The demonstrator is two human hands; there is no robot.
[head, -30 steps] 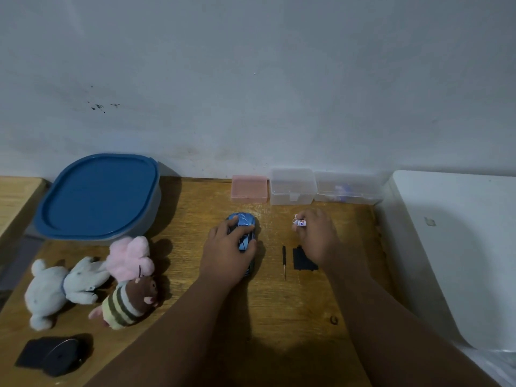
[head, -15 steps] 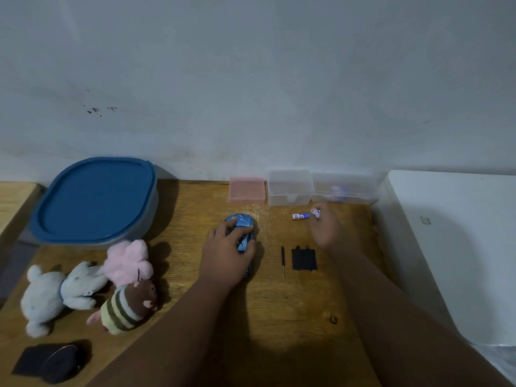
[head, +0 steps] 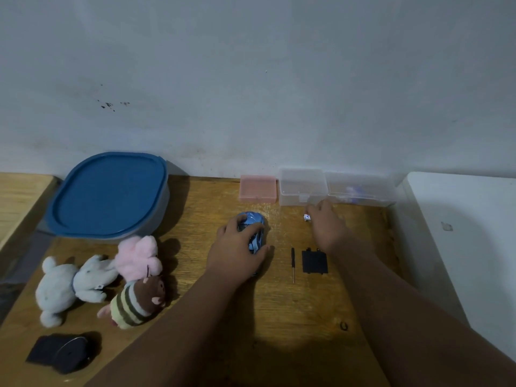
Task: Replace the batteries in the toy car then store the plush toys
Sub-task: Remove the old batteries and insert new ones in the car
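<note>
The wooden tabletop (head: 279, 308) runs right up against a plain grey-white wall (head: 279, 79) that carries a few dark specks on its left part. A paler wooden surface (head: 19, 196) adjoins the tabletop on the left, and a smooth white surface (head: 460, 219) butts against it on the right. There is a dark knot (head: 344, 326) in the grain near the right forearm.

Along the wall stand a blue-lidded container (head: 109, 194) at the left, then a small pink box (head: 258, 189), a clear plastic box (head: 303, 187) touching it, and a second clear box (head: 361, 192) with something bluish inside.

The toy car (head: 255, 229), blue, sits mid-tabletop under the left hand (head: 237, 252), whose fingers curl round it and grip it. Just right of it lie a small screwdriver (head: 293, 263) and a black battery cover (head: 314, 261), side by side but apart.

The right hand (head: 324, 224) reaches toward the first clear box, fingers bent down. A battery (head: 306, 217) peeks out at its thumb side; I cannot tell whether the hand pinches it or merely lies beside it.

At the left front, three plush toys huddle touching one another: a pale grey bunny (head: 69, 286), a pink plush (head: 138, 256) and a striped plush (head: 136, 303). A flat black object (head: 61, 353) lies nearer the front edge.
</note>
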